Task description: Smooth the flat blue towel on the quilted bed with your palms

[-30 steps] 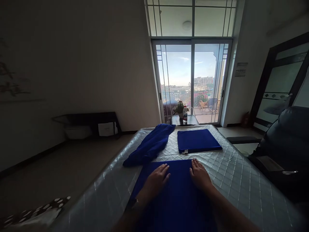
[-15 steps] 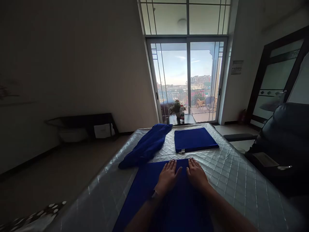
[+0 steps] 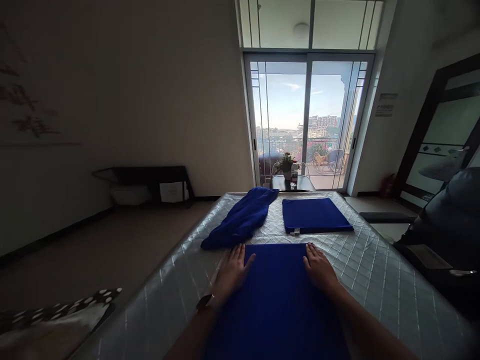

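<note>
A blue cloth [image 3: 277, 295] lies smoothed out in a long panel on the silvery quilted mattress [image 3: 378, 280]. My left hand [image 3: 233, 270] rests flat at its far left corner, fingers stretched forward and thumb out over the fabric. At the far right corner my right hand [image 3: 319, 266] lies flat too, fingers extended along the edge. Beyond them, a crumpled blue cloth [image 3: 242, 217] sits to the left, and a neatly folded blue cloth [image 3: 317, 215] with a small white tag is on the right.
Behind the mattress stands a small dark table [image 3: 292, 183] with a potted plant [image 3: 286, 164] and a bottle [image 3: 294, 175], before glass sliding doors [image 3: 281, 110]. A dark chair [image 3: 450, 220] is at right. Spotted fabric [image 3: 60, 310] shows at lower left.
My hands have moved apart from the middle of the cloth's far edge to its two corners. The far edge now looks straighter, and the view has shifted slightly left.
</note>
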Motion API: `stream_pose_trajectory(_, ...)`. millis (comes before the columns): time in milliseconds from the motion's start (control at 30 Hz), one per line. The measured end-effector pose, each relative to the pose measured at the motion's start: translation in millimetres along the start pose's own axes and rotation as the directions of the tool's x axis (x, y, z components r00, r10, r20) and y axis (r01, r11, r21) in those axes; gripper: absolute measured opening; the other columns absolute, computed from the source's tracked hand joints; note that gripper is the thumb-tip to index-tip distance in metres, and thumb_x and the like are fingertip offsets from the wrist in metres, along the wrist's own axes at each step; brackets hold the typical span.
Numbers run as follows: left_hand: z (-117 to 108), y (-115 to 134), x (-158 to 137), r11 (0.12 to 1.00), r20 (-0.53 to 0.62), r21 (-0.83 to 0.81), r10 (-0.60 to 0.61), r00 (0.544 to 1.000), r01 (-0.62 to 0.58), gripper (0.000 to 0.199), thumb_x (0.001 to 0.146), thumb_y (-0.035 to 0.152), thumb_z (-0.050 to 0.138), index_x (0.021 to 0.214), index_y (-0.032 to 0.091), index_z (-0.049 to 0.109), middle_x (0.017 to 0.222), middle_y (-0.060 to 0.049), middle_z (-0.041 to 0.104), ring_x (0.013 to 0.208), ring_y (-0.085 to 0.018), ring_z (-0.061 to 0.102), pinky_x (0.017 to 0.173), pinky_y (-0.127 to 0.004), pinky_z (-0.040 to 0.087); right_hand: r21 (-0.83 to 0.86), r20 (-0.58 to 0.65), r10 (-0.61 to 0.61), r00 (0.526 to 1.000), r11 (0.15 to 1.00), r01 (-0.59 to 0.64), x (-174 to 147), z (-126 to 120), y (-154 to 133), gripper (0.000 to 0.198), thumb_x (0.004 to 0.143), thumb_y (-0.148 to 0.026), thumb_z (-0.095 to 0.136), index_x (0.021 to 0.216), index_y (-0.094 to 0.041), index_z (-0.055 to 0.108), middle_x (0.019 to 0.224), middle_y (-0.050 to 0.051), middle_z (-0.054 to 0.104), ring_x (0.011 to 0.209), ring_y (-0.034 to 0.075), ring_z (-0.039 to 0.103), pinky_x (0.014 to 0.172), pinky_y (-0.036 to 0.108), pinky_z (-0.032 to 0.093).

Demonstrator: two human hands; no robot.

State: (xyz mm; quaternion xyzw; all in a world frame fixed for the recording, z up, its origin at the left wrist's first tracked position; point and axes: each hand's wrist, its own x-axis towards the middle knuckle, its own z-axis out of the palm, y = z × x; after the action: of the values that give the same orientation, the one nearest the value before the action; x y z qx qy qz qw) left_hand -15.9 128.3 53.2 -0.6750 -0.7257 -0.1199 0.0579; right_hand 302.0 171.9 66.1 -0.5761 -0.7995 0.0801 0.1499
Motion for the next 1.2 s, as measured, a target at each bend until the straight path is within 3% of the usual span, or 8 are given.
stream_pose_trajectory(367,-5.8,4.9,-1.9,0.999,0.026,-0.033,-0.038,0.999,0.039,0.088,0.099,0.068,0.013,0.155,0.005,0.037,0.162,-0.019,0.04,0.153,-0.032,0.034,0.126,-0.051,0.023,-0.119,-0.009,-0.01,1.0,0.993,0.009,3.0,7.9,1.0,0.065,0.102,-0.036,0.022,0.157,-0.002,0.03,0.165,0.016,0.03,0.155,0.021,0.021,0.126,0.04,0.02)
stream_pose_trajectory(633,-5.0,5.3,-1.7,0.997,0.017,-0.059,-0.042,0.999,0.043,0.088,0.099,0.068,0.013,0.154,0.004,0.038,0.162,-0.021,0.04,0.152,-0.032,0.035,0.125,-0.051,0.025,-0.256,0.075,0.01,0.997,0.967,0.01,8.8,0.1,-8.3,0.064,0.1,-0.03,0.025,0.156,-0.001,0.031,0.165,0.018,0.028,0.156,0.024,0.019,0.126,0.042,0.017)
stream_pose_trajectory(867,-6.8,5.8,-3.3,0.998,-0.008,-0.063,-0.031,0.999,0.03,0.085,0.099,0.068,0.017,0.153,0.006,0.041,0.161,-0.02,0.042,0.152,-0.031,0.036,0.125,-0.049,0.027,-0.246,0.079,0.027,0.997,0.969,-0.006,5.3,-7.3,-13.8,0.063,0.101,-0.03,0.022,0.157,0.0,0.027,0.166,0.018,0.025,0.156,0.021,0.018,0.126,0.04,0.019)
stream_pose_trajectory(1200,-3.0,3.8,-2.4,0.997,-0.034,-0.079,-0.009,0.999,0.006,0.083,0.099,0.066,0.021,0.152,0.004,0.043,0.159,-0.02,0.045,0.151,-0.033,0.037,0.125,-0.052,0.026,-0.121,0.079,0.05,0.996,0.992,-0.041,-36.1,-4.1,-23.3,0.067,0.103,-0.04,0.022,0.159,-0.003,0.025,0.167,0.014,0.022,0.156,0.022,0.014,0.127,0.04,0.017)
